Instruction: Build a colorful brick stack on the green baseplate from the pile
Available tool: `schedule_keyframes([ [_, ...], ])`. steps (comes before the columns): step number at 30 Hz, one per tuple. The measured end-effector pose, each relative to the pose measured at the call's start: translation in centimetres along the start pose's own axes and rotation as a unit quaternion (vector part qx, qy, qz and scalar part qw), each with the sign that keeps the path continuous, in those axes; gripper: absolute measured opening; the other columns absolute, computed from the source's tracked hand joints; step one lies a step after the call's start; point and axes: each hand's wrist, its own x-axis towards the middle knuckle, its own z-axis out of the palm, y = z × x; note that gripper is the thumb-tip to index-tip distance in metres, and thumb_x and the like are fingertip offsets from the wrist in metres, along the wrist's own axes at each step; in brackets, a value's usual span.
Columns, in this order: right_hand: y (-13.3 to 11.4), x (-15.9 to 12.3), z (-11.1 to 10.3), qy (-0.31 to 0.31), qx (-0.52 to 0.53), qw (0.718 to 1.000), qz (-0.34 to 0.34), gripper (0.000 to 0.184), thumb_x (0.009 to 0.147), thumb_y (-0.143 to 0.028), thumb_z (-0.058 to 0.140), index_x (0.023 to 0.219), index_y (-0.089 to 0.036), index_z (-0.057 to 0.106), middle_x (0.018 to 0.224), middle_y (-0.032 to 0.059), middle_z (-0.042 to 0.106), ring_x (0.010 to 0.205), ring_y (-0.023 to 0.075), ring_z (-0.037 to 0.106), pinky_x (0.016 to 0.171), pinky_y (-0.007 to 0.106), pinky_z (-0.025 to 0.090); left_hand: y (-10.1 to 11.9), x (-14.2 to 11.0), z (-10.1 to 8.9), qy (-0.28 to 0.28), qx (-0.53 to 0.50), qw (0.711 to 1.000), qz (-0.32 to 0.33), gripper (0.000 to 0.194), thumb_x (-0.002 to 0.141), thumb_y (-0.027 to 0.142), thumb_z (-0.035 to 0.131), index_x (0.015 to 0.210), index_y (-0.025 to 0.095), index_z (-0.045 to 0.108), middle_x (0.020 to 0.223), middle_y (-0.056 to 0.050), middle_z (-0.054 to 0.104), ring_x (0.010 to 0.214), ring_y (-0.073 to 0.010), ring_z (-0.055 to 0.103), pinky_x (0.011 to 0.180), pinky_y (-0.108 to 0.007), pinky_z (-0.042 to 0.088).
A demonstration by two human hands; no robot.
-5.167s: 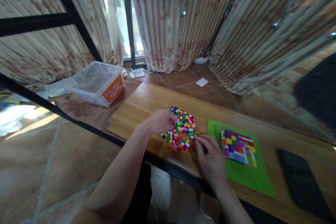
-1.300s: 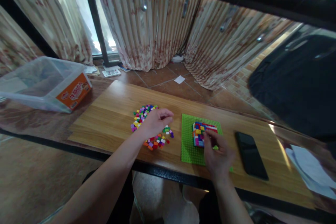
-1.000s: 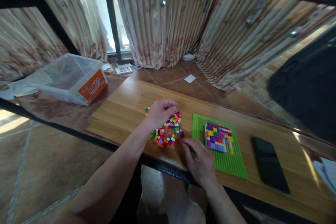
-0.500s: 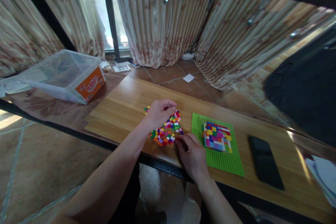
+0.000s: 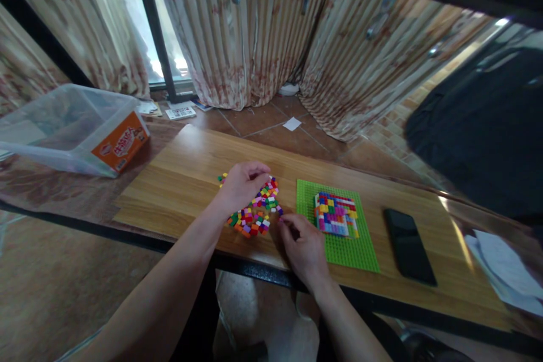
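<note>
Small loose building bricks (image 5: 250, 220) in many colours lie in a spread pile on the wooden board. Above the pile's far part is my left hand (image 5: 244, 184), fingers curled in toward the thumb and hiding some bricks; what they hold, if anything, is hidden. At the pile's right edge, my right hand (image 5: 303, 246) rests low with thumb and forefinger pinched beside a purple brick; anything between the tips is too small to make out. Just right of that hand, a multicoloured brick block (image 5: 336, 214) stands on a green baseplate (image 5: 352, 257).
A black phone (image 5: 409, 246) lies right of the baseplate, with papers (image 5: 509, 266) farther right. A clear plastic bin (image 5: 68, 124) with an orange label stands at the left. The wooden board (image 5: 169, 181) runs along the table; curtains (image 5: 237, 39) hang behind.
The view has turned right, so everything sits farther left in the picture. My right hand's fingertips have shifted slightly toward the purple brick; the left hand keeps its place over the pile.
</note>
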Motion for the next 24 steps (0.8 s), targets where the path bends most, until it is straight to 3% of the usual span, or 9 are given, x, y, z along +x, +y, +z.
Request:
schedule_keyframes([
  [5, 0.1, 0.0, -0.1, 0.006, 0.001, 1.000, 0.013, 0.014, 0.086, -0.020, 0.053, 0.086, -0.020, 0.067, 0.084, 0.0035, 0.070, 0.075, 0.0156, 0.064, 0.069, 0.028, 0.049, -0.1, 0.1, 0.0, 0.004, 0.017, 1.000, 0.008, 0.015, 0.079, 0.022, 0.059, 0.087, 0.013, 0.067, 0.081, -0.004, 0.071, 0.072, -0.0138, 0.063, 0.069, -0.026, 0.051],
  [13, 0.5, 0.1, 0.1, -0.031, -0.038, 0.998, -0.039, 0.014, 0.087, -0.018, 0.053, 0.089, -0.019, 0.067, 0.088, 0.0046, 0.069, 0.081, 0.0165, 0.064, 0.073, 0.028, 0.049, -0.2, 0.0, -0.1, 0.013, 0.022, 1.000, 0.014, 0.013, 0.079, 0.017, 0.058, 0.088, 0.013, 0.067, 0.079, -0.003, 0.070, 0.072, -0.0129, 0.063, 0.068, -0.024, 0.050],
  [20, 1.2, 1.1, 0.3, 0.038, -0.050, 0.998, -0.010, 0.021, 0.089, -0.031, 0.052, 0.098, -0.018, 0.067, 0.092, 0.0073, 0.066, 0.078, 0.0174, 0.061, 0.071, 0.031, 0.050, -0.3, 0.0, -0.1, 0.014, 0.058, 0.998, 0.031, 0.012, 0.081, 0.015, 0.057, 0.087, 0.013, 0.068, 0.078, -0.004, 0.071, 0.072, -0.0134, 0.064, 0.068, -0.025, 0.051],
  [24, 1.3, 2.0, 0.8, 0.032, -0.090, 0.995, -0.009, 0.029, 0.089, -0.036, 0.051, 0.105, -0.018, 0.067, 0.103, 0.0107, 0.063, 0.078, 0.0183, 0.061, 0.073, 0.034, 0.050, -0.1, -0.1, 0.0, 0.010, 0.067, 0.997, 0.035, 0.012, 0.081, 0.015, 0.057, 0.087, 0.014, 0.068, 0.080, -0.004, 0.072, 0.074, -0.0134, 0.065, 0.069, -0.025, 0.051],
])
